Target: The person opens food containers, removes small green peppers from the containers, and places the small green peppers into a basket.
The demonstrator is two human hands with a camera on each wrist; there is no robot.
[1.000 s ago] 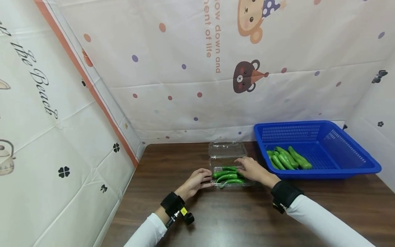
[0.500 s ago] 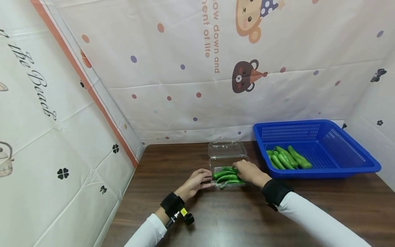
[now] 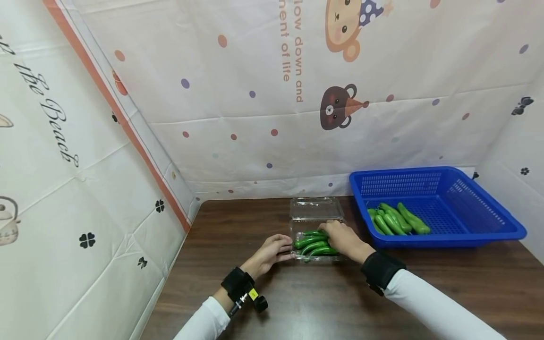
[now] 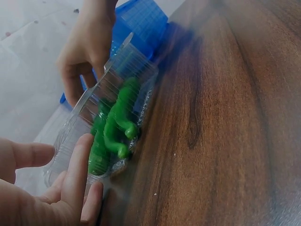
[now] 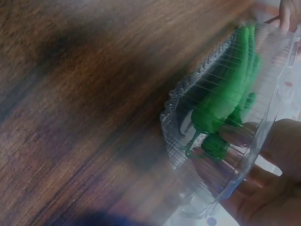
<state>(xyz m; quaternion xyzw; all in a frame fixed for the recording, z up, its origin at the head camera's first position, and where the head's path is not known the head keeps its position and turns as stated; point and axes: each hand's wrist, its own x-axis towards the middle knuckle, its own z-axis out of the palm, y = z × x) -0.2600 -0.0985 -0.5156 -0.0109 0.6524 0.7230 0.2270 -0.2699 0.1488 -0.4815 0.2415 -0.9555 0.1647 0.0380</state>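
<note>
Head view, backdrop: pale printed cloth sheets (image 3: 238, 113) with dots, bears and lettering stand behind and to the left of the work.
Table: dark brown wood-grain tabletop (image 3: 272, 302) carries everything else.
Basket: blue perforated plastic basket (image 3: 480, 226) sits at the right rear of the table, just beside the box, with a small pile of loose green peppers (image 3: 397, 218) in its left half.
Box: clear ribbed plastic clamshell box (image 3: 314, 226) rests on the table between the 2 hands, its lid folded back flat toward the cloth.
Peppers: bundle of glossy green chilli peppers (image 3: 313, 244) lies lengthwise inside the box tray; the left wrist view shows them packed side by side (image 4: 115, 129).
Right hand: right hand (image 3: 343, 238) rests on the right end of the box, fingers curled over the rim and onto the peppers; the right wrist view shows its fingers (image 5: 277, 155) through the clear wall.
Left hand: left hand (image 3: 272, 250) touches the left end of the box with relaxed, nearly straight fingers (image 4: 77, 176), gripping nothing.
</note>
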